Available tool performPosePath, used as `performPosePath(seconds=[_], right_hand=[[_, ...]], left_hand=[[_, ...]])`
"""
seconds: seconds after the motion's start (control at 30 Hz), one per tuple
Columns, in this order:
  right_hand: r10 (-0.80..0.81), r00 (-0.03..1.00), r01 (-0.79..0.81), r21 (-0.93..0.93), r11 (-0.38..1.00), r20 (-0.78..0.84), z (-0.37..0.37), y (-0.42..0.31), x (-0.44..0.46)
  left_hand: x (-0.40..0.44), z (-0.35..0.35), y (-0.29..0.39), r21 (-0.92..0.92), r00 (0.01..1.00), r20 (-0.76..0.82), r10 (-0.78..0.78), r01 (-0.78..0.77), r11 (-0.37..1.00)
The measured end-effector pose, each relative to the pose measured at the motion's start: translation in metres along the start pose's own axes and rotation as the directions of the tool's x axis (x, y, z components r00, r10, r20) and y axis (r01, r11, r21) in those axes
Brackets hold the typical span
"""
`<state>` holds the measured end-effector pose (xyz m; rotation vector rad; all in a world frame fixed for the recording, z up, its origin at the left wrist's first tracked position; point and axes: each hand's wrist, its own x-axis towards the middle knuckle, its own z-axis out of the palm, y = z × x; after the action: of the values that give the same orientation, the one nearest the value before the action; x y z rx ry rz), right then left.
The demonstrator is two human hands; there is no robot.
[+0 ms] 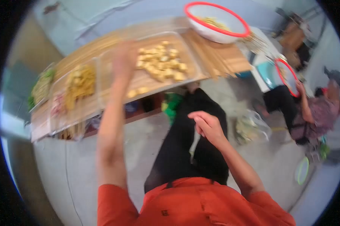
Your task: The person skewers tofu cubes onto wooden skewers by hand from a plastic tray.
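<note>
My left hand (pixel 124 62), smeared by motion, is over the left part of a clear shallow tray (pixel 194 56) on the wooden table. Its fingers are too blurred to read. Beside it in the tray lie many pale yellow chunks (pixel 164 62), with a few apart near the front edge. My right hand (pixel 208 127) is held in front of my black trousers, fingers curled closed. Just below it hangs a thin pale strip (pixel 193 148); whether the hand grips it I cannot tell.
Left of the tray, another clear tray holds yellow strips (pixel 81 84). Greens (pixel 43 86) lie at the table's far left. A red-rimmed bowl (pixel 217 34) stands at the back right. On the right, a seated person (pixel 317 116) holds a red-rimmed basket (pixel 288 77). A plastic bag (pixel 251 128) rests on the floor.
</note>
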<state>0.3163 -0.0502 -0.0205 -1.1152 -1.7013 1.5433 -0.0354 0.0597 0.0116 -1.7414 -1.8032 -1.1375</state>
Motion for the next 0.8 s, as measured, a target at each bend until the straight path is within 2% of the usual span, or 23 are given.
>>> performPosePath(seconds=[0.03,0.1,0.13,0.17,0.2,0.27,0.3,0.37,0.4,0.57,0.8], right_hand=[[-0.001,0.999,-0.001,-0.058,0.998,-0.037,-0.015,-0.002,0.003],[0.006,0.987,-0.03,-0.153,0.988,-0.159,-0.042,-0.005,0.016],[-0.053,0.98,0.004,-0.245,0.97,-0.194,-0.056,-0.005,0.025],[-0.115,0.97,0.038,-0.334,0.942,-0.213,-0.066,-0.006,0.032],[-0.112,0.969,0.032,-0.341,0.94,-0.218,-0.077,-0.002,0.045],[-0.376,0.899,0.141,-0.666,0.732,-0.224,-0.094,0.004,0.077],[-0.378,0.899,0.141,-0.669,0.73,-0.222,-0.099,0.001,0.091],[-0.527,0.836,0.163,-0.849,0.503,-0.152,-0.105,-0.003,0.117],[-0.529,0.835,0.164,-0.849,0.502,-0.151,-0.108,-0.002,0.13],[-0.402,0.889,-0.038,-0.912,0.409,-0.218,-0.11,0.002,0.175],[-0.376,0.902,-0.072,-0.934,0.351,-0.211,-0.111,0.003,0.195]], left_hand=[[-0.002,-0.028,0.031,0.066,0.999,0.03,-0.035,0.033,0.997],[-0.023,-0.019,-0.005,0.399,0.974,0.096,0.205,-0.226,0.888],[-0.024,-0.015,-0.005,0.379,0.973,0.094,0.21,-0.23,0.896],[-0.026,-0.019,-0.004,0.199,0.999,0.044,0.03,-0.038,0.979],[-0.026,-0.017,-0.003,0.008,0.987,0.029,-0.16,0.16,0.987],[-0.027,-0.012,-0.005,0.018,0.987,0.061,-0.146,0.145,0.989],[-0.026,-0.013,-0.004,0.034,0.987,0.096,-0.126,0.124,0.992],[-0.025,-0.015,0.01,0.0,0.985,0.102,-0.142,0.143,0.99],[-0.024,-0.017,0.014,-0.033,0.982,0.108,-0.154,0.158,0.987],[-0.025,-0.008,0.001,-0.074,0.988,0.063,-0.142,0.146,0.986],[-0.026,-0.003,-0.005,-0.125,0.983,0.048,-0.178,0.183,0.975]])
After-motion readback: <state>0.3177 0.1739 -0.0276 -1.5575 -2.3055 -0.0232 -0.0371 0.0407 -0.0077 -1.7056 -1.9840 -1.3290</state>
